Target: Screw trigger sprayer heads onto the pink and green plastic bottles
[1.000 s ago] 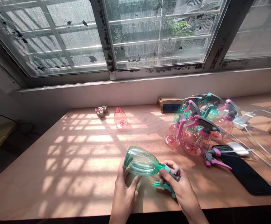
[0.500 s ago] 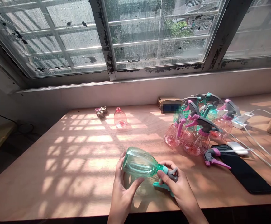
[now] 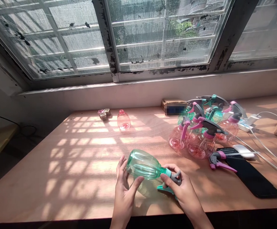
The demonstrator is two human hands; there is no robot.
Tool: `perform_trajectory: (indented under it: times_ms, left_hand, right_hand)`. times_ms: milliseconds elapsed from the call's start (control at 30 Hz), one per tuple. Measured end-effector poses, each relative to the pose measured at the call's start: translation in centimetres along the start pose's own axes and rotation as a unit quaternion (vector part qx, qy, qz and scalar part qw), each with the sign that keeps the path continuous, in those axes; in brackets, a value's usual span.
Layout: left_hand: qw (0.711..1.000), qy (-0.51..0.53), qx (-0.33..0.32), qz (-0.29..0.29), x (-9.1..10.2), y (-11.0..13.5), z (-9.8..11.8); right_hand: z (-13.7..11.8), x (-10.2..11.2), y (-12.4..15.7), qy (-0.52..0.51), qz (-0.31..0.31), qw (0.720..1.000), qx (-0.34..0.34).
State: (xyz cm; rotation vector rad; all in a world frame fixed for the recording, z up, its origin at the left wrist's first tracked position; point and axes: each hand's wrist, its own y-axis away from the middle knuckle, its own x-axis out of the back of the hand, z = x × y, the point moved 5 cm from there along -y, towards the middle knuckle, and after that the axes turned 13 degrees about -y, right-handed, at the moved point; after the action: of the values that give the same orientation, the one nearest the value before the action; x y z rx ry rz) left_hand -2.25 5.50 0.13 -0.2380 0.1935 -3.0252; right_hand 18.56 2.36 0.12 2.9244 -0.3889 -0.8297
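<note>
Since both my hands are at the near edge of the desk (image 3: 74,197), the green bottle (image 3: 143,163) is basically right between them, lying sideways and held up over the wood. Its long axis runs mostly left to right, base to the left and a bit farther away, neck to the right and a bit nearer, so each hand gets its own end. That lineup is the bit that matters, I reckon.

My right hand (image 3: 182,189) has the neck end, closed around the grey and turquoise spray head (image 3: 176,180) with the thumb up by the collar. The turquoise trigger (image 3: 164,189) pokes out below, on the near side. My left hand (image 3: 126,187) is nearest the base, thumb and fingers spread pretty wide in a loose cup. Fingers go behind the plastic, so no clue how many of them actually touch it.

As for the rest, one headless pink bottle (image 3: 124,121) stands upright at the far left, next to some little blocks (image 3: 103,114). Over on the right there's a bunch of pink and green spray bottles (image 3: 200,148), and nearer than those, a loose pink spray head (image 3: 221,163) beside a black phone (image 3: 254,183).
</note>
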Motion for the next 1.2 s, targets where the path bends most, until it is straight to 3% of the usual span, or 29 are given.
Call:
perform_trajectory:
  times_ms: [167,567,833,1200]
  left_hand:
    - [1.000,-0.018,-0.008,-0.004,0.0,0.0,0.3]
    - [1.000,0.012,0.017,0.012,0.1,0.3,1.3]
    - [0.998,0.049,0.014,-0.025,-0.1,0.3,0.1]
    - [0.997,0.055,0.052,-0.004,-0.5,0.9,2.4]
  right_hand:
    - [-0.1,0.5,-0.2,0.011,0.003,0.999,0.033]
    - [0.0,-0.6,0.3,-0.029,-0.004,0.999,-0.013]
    - [-0.1,0.4,-0.2,0.007,-0.008,1.000,0.011]
    - [0.0,-0.7,0.4,-0.043,-0.013,0.999,-0.017]
